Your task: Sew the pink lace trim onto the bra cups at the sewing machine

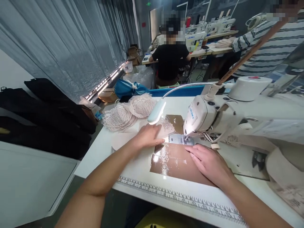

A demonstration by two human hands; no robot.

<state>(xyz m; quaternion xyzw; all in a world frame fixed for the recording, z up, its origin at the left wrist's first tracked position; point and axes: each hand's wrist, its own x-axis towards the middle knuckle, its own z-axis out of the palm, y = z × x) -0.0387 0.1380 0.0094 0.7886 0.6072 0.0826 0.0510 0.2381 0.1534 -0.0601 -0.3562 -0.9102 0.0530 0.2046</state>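
My left hand [149, 136] lies palm down with its fingers apart. Its fingertips touch a pale pink lace piece [167, 126] left of the sewing machine [199, 110]. Flat on a brown taped board [174, 161] rests my right hand [207, 161], fingers stretched toward the needle plate [176, 139]. Whether those fingertips touch any fabric is not visible. Beyond my left hand sits a heap of pink lace cups [129, 110]. The small lamp head [156, 112] hangs just above my left fingers.
A printed ruler strip [175, 194] runs along the front table edge. Pink fabric [282, 164] lies to the right, and a white thread cone [249, 88] stands behind the machine. Dark cloth [45, 117] hangs at the left. One person in black [169, 60] sits ahead; another in stripes [273, 47] is at right.
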